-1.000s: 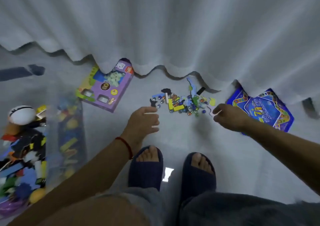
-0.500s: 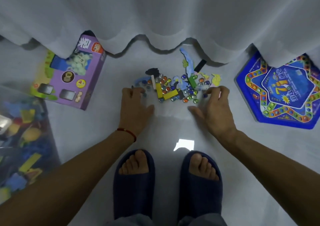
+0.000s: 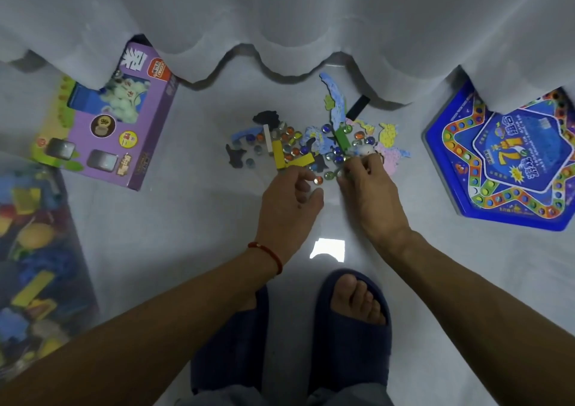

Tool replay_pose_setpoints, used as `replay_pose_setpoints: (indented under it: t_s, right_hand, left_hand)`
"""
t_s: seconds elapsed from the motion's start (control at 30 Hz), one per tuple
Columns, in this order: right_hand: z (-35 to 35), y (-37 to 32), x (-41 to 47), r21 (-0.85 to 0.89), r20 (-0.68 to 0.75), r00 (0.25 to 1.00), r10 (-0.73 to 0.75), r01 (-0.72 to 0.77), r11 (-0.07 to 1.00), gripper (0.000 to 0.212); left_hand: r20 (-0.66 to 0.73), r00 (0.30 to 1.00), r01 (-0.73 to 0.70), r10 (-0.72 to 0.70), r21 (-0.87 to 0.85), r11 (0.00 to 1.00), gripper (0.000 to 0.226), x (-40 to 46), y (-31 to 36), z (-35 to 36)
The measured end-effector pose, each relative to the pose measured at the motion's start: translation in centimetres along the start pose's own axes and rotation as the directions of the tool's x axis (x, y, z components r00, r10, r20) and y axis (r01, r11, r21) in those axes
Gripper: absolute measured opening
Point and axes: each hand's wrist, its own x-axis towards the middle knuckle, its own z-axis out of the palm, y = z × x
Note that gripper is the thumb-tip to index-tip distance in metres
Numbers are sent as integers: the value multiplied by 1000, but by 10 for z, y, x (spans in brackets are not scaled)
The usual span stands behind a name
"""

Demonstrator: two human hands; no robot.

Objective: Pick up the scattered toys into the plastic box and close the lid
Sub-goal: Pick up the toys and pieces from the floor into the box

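Since half a second ago both hands have closed inward from the pile's flanks: left hand [image 3: 287,201] and right hand [image 3: 368,192] now half-curled, pinching marbles [image 3: 336,152] on the floor [image 3: 193,219], plastic box [image 3: 34,268] far left, nothing yet transferred.

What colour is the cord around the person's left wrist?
Red, seen in the head view: the cord circles the wrist just below the left hand.

A home floor: curtain [image 3: 280,16], slippers [image 3: 351,337], boxed games [image 3: 124,119].

arms: bare, no sleeves | left wrist: red string bracelet [image 3: 270,251] | feet: dark blue slippers [image 3: 351,337]
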Motion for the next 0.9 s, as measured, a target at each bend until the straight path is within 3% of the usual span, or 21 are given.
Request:
replay_pose_setpoints:
  t_s: [0.13,0.27,0.33,0.4,0.47,0.57,0.67,0.73,0.83,0.9]
  right_hand:
    - [-1,1,2,29,41,999,25,-26,999,28]
    - [-12,-13,-15,178,21,998,65,-68,982,21]
    - [-18,-34,-31,294,59,998,-39,20,956,19]
    - [-19,-57,-45,364,171,963,-206,132,922,21]
    - [-14,-68,-50,386,178,942,-285,200,901,23]
    - [-5,-57,-39,234,16,992,-129,122,965,23]
    - [7,-35,-24,-85,120,992,-42,53,995,28]
    - [13,-30,-21,-85,164,980,-117,132,988,28]
    - [12,-53,-13,87,155,964,-215,203,975,24]
    - [19,-71,-8,79,159,929,-334,326,942,29]
  left_hand:
    - [48,939,342,-340,-225,912,8,-6,3,0]
    - [161,764,610,-625,-494,619,16,-11,6,-5]
    - [362,653,706,-665,-608,363,26,-14,7,-11]
    - [596,569,758,-567,-647,81,39,-19,6,-21]
    - [651,555,749,-518,-662,-30,37,-24,-1,-29]
    - [572,528,725,-628,-689,-18,37,-27,-15,-39]
    - [515,521,718,-680,-696,23,38,-26,-22,-51]
    - [491,536,696,-687,-717,30,38,-25,-23,-56]
    - [424,572,650,-702,-756,73,37,-24,-23,-60]
    - [349,593,617,-726,-776,130,36,-26,-24,-63]
